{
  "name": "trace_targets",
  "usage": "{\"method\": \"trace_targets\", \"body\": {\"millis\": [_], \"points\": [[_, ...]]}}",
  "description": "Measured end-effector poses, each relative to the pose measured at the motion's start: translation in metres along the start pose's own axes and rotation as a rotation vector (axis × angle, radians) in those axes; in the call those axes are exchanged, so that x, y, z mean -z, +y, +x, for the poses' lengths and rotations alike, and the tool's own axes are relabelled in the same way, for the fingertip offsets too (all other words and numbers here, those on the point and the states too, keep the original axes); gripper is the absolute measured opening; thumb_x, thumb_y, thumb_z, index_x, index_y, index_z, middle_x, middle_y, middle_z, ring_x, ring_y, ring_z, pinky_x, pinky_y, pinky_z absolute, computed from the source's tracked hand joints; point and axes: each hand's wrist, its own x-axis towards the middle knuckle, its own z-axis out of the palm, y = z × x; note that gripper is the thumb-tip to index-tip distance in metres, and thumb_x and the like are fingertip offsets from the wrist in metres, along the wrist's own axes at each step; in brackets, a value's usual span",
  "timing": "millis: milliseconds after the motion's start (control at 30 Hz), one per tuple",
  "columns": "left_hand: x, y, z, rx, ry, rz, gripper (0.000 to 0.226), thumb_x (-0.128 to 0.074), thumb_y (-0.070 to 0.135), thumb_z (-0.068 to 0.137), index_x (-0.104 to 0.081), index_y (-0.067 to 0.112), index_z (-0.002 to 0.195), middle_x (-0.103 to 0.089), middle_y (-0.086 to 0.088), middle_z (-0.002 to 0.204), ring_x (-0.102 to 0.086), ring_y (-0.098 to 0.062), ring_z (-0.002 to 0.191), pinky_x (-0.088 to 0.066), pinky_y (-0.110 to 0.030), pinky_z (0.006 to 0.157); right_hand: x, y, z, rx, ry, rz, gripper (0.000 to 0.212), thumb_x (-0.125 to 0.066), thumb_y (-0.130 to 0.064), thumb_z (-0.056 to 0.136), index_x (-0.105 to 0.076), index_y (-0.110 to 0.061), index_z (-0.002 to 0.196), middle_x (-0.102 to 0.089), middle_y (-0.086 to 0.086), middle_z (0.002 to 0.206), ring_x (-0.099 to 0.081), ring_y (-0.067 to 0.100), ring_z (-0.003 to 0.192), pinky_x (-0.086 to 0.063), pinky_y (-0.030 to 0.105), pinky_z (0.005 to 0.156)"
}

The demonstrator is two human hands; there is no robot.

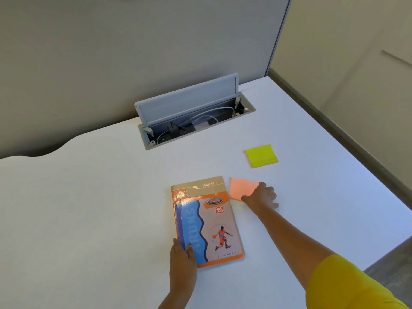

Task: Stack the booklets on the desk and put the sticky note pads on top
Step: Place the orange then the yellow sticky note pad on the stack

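Two booklets lie stacked on the white desk [89,197]. The top one [211,228] shows a basketball player; a larger tan and orange one [200,186] sticks out beneath it at the far end. My left hand [181,257] rests flat on the stack's near left corner. Just right of the stack lies a pink sticky note pad [240,188]. My right hand [260,196] grips that pad's near right edge. A yellow-green sticky note pad [261,155] sits apart, farther back and to the right.
An open cable hatch [189,112] with its grey lid raised and wires inside is set into the desk at the back. A grey partition wall stands behind it. The desk's right edge drops to the floor.
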Motion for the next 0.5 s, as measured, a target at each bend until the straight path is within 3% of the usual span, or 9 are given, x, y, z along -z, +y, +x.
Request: {"method": "trace_targets", "body": {"millis": [67, 133, 233, 367, 433, 500], "points": [[0.0, -0.002, 0.0, -0.012, -0.004, -0.002, 0.046, -0.038, 0.023, 0.095, -0.031, -0.002, 0.133, -0.05, -0.02, 0.128, -0.055, -0.029, 0.113, -0.057, -0.038, 0.084, -0.001, -0.003, 0.002, 0.213, 0.063, -0.157, 0.078, -0.071, -0.026, 0.078, -0.028, -0.016, 0.141, -0.03, 0.013, 0.146, -0.03, 0.032, 0.134, -0.026, 0.051, 0.111], [0.001, -0.003, -0.001, -0.021, -0.008, 0.008, 0.049, -0.038, 0.023, 0.095, -0.027, 0.001, 0.136, -0.049, -0.018, 0.129, -0.054, -0.027, 0.114, -0.055, -0.033, 0.083, 0.0, -0.005, 0.007, 0.391, 0.026, -0.295, 0.085, -0.068, -0.032, 0.082, -0.016, -0.019, 0.148, -0.012, 0.013, 0.157, -0.015, 0.032, 0.144, -0.013, 0.054, 0.117], [0.002, -0.005, -0.002, -0.025, -0.027, 0.019, 0.048, -0.038, 0.024, 0.095, -0.028, 0.001, 0.136, -0.049, -0.018, 0.13, -0.054, -0.027, 0.114, -0.055, -0.034, 0.084, 0.006, -0.003, 0.02, 0.419, -0.085, -0.358, 0.085, -0.062, -0.042, 0.085, -0.011, -0.021, 0.149, -0.012, 0.008, 0.159, -0.006, 0.029, 0.147, -0.005, 0.058, 0.116], [0.01, -0.008, 0.004, -0.066, -0.022, 0.096, 0.039, -0.04, 0.023, 0.095, -0.038, 0.001, 0.128, -0.052, -0.017, 0.125, -0.054, -0.023, 0.111, -0.056, -0.034, 0.089, 0.006, 0.009, 0.027, 0.366, -0.036, -0.366, 0.073, -0.064, -0.036, 0.086, -0.024, -0.021, 0.145, -0.034, 0.009, 0.146, -0.03, 0.026, 0.139, -0.014, 0.06, 0.115], [0.013, -0.009, 0.009, -0.073, -0.008, 0.145, 0.036, -0.04, 0.022, 0.095, -0.041, 0.003, 0.125, -0.052, -0.016, 0.123, -0.053, -0.022, 0.111, -0.054, -0.032, 0.089, 0.005, 0.015, 0.026, 0.305, -0.042, -0.333, 0.07, -0.069, -0.037, 0.082, -0.033, -0.02, 0.14, -0.04, 0.011, 0.14, -0.035, 0.028, 0.134, -0.025, 0.052, 0.112], [0.012, -0.008, 0.011, -0.07, -0.005, 0.152, 0.033, -0.041, 0.022, 0.095, -0.044, 0.004, 0.122, -0.052, -0.016, 0.121, -0.054, -0.021, 0.109, -0.054, -0.031, 0.088, 0.008, 0.019, 0.023, 0.208, -0.152, -0.177, 0.061, -0.072, -0.033, 0.08, -0.046, -0.014, 0.131, -0.051, 0.014, 0.133, -0.046, 0.031, 0.126, -0.039, 0.041, 0.101]]}}
